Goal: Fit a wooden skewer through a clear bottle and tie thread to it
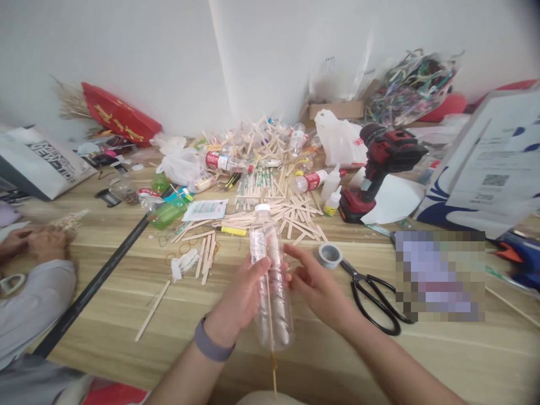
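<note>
A clear plastic bottle (pixel 280 315) with a white cap is held tilted above the table, cap pointing away from me. My left hand (pixel 242 295) is wrapped round its middle, thumb on top. Under that thumb a thin wooden stick (pixel 270 306) runs along the bottle and past its base, where something amber-coloured is wound on it. A thin bent wire (pixel 268 246) shows against the upper bottle. Beside the bottle's right side is my right hand (pixel 314 284), index finger stretched out, other fingers loosely bent, with nothing seen in it.
Black-handled scissors (pixel 375 298) and a grey tape roll (pixel 330 255) lie right, near a red cordless drill (pixel 375 169). Craft sticks (pixel 291 211), bottles and a yellow-handled tool (pixel 233 230) spread ahead. At left, another person's hands (pixel 48 242) work beyond a black strip (pixel 105 275).
</note>
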The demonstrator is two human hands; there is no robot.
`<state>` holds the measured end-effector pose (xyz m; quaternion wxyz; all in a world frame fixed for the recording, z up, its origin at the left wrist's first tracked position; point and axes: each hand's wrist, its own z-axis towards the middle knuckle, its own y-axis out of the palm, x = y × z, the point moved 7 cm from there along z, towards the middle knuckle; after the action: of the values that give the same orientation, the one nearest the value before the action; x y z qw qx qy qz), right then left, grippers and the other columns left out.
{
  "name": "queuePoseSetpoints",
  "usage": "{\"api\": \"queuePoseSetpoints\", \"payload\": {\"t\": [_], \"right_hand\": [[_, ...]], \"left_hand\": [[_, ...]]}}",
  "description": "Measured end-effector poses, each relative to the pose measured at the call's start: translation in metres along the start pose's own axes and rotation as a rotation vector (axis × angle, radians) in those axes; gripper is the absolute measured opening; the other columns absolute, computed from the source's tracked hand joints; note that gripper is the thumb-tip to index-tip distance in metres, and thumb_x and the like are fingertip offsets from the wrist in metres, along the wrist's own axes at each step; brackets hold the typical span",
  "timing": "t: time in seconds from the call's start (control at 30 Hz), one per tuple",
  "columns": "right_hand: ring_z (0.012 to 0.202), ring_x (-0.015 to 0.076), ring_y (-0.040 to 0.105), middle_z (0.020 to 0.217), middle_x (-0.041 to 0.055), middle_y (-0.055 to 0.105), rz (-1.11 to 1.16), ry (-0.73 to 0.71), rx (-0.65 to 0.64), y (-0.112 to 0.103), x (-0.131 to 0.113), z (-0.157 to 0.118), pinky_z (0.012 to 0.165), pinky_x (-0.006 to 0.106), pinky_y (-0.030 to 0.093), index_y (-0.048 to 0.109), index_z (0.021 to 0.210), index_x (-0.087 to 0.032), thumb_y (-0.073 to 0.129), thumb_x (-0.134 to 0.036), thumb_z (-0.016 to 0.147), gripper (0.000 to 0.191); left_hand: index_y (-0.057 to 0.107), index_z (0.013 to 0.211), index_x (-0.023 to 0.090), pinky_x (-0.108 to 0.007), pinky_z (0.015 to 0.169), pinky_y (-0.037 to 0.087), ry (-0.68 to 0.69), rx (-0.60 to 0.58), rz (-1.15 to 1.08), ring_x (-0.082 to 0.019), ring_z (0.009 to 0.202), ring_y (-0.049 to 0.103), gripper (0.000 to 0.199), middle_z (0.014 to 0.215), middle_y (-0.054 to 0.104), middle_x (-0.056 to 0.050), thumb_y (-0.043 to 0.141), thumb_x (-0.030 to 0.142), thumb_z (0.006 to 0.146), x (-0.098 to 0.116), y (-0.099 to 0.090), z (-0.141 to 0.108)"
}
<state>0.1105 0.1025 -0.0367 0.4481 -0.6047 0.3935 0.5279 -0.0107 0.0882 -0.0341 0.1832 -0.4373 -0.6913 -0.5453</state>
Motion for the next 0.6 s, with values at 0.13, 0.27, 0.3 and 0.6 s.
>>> {"api": "queuePoseSetpoints", "payload": {"t": [0.13, 0.27, 0.3, 0.6], "right_hand": [[0.069, 0.0165, 0.056, 0.075, 0.0012, 0.060, 0.011, -0.058, -0.083, 0.010, 0.000, 0.011, 0.066, 0.030, 0.046, 0.063, 0.090, -0.021, 0.055, -0.041, 0.084, 0.023], [0.057, 0.0144, 0.046, 0.058, -0.0022, 0.050, -0.074, -0.010, 0.002, -0.017, 0.009, 0.004, 0.057, 0.028, 0.039, 0.061, 0.072, -0.020, 0.055, -0.049, 0.086, 0.032], [0.056, 0.0143, 0.045, 0.058, -0.0026, 0.049, -0.081, 0.008, 0.026, -0.026, 0.010, 0.001, 0.056, 0.028, 0.038, 0.062, 0.076, -0.020, 0.056, -0.052, 0.084, 0.034], [0.052, 0.0128, 0.042, 0.054, -0.0032, 0.047, -0.123, -0.006, 0.250, -0.086, 0.004, -0.020, 0.049, 0.026, 0.034, 0.070, 0.080, -0.019, 0.063, -0.059, 0.078, 0.040]], "left_hand": [[0.067, 0.085, 0.013, -0.025, 0.066, 0.052, -0.044, 0.014, 0.018, -0.017, 0.066, 0.067, 0.053, 0.072, 0.072, -0.006, 0.080, 0.058, 0.059, 0.003, -0.002, 0.000], [0.069, 0.083, 0.009, -0.023, 0.059, 0.050, -0.106, 0.080, -0.005, -0.015, 0.061, 0.066, 0.052, 0.069, 0.072, -0.008, 0.070, 0.059, 0.070, 0.005, -0.015, 0.001], [0.070, 0.083, 0.009, -0.023, 0.058, 0.050, -0.098, 0.089, -0.017, -0.016, 0.061, 0.066, 0.049, 0.070, 0.072, -0.009, 0.070, 0.057, 0.071, 0.007, -0.018, 0.001], [0.069, 0.090, 0.011, -0.026, 0.062, 0.054, 0.027, 0.096, -0.044, -0.017, 0.068, 0.068, 0.034, 0.086, 0.074, -0.008, 0.077, 0.036, 0.068, 0.015, -0.029, 0.007]]}}
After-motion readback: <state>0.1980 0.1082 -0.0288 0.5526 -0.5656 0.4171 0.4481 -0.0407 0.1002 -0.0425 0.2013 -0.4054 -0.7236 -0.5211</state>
